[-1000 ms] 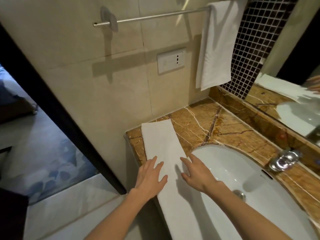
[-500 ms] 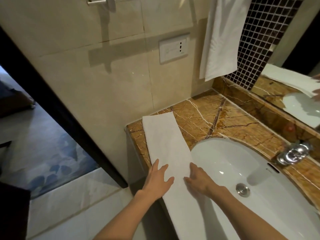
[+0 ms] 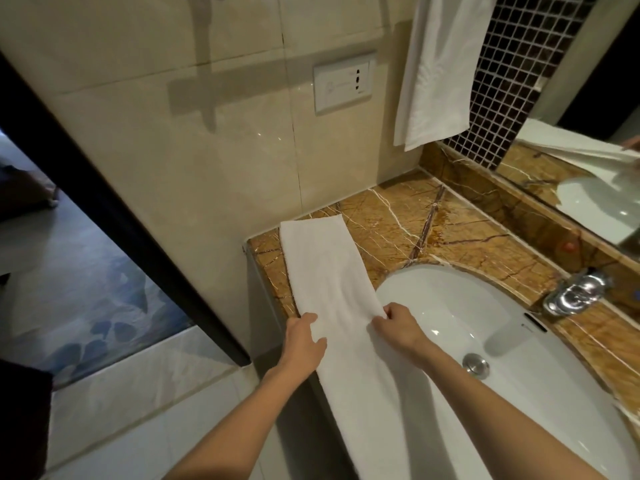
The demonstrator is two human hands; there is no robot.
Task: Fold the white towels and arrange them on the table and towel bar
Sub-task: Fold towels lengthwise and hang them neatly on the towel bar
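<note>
1. Folded white towel [image 3: 329,282], a long narrow strip, lies along the left part of the counter [image 3: 460,237], just beside the sink [image 3: 519,393]; its far end reaches close to the beige tiled wall [image 3: 207,168] and its near end runs past the counter's front edge toward the bottom of the view
2. Left hand [image 3: 303,344] sits at the towel's outer edge, on the side away from the sink, its grip closed on that edge with the thumb over the cloth and the fingers under or against it
3. Right hand [image 3: 394,325] is at the towel's edge nearest the sink, its grip narrow, fingertips pinching a small bunch of the cloth so the fabric wrinkles between the two hands
4. Both forearms reach in from the bottom of the view, one on each side of the strip
5. Second white towel [image 3: 440,67] hangs down the wall above the far end of the counter, well apart from the sink; whatever it hangs from is out of view
6. Chrome faucet [image 3: 575,292] stands on the counter at the sink's right rim, and the drain [image 3: 476,365] shows in the basin
7. White wall outlet plate [image 3: 343,86] sits on the wall above the sink side of the folded towel, left of the hanging towel
</note>
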